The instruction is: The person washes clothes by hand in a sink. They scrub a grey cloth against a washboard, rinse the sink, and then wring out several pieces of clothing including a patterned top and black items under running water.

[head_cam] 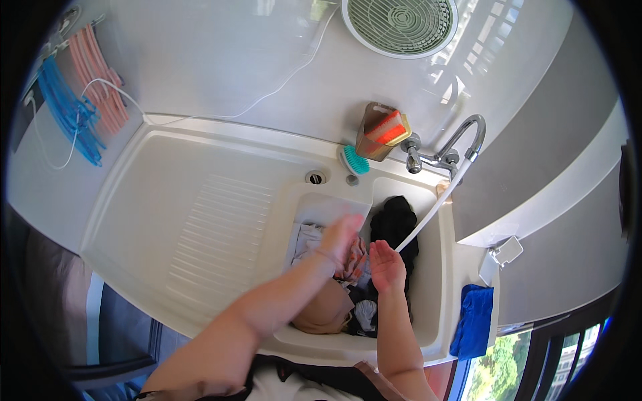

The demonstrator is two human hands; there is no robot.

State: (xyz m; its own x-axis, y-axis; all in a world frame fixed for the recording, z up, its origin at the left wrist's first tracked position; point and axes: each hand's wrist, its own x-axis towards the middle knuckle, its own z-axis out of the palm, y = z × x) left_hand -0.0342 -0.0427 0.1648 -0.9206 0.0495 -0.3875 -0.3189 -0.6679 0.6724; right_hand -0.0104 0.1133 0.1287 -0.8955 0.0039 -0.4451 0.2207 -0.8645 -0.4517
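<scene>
Over the laundry sink basin [432, 301], my left hand [343, 238] is blurred, above white and coral-patterned cloth [354, 260]; whether it holds anything I cannot tell. My right hand [387, 265] has its palm turned up with nothing seen in it, beside the white hose [426, 218] that hangs from the chrome faucet [441, 159]. The hose's lower end is hidden by that hand. Black cloth [393, 220] lies along the right part of the basin. Beige cloth [323, 308] and a small light-coloured piece [366, 315] lie nearest my body.
A ribbed washboard surface [215, 240] lies left of the basin. A teal-bristled brush [355, 159] and a brown holder [368, 123] with an orange brush [387, 129] stand at the back ledge. Blue cloth [472, 321] drapes over the right edge. Hangers [70, 110] hang at left.
</scene>
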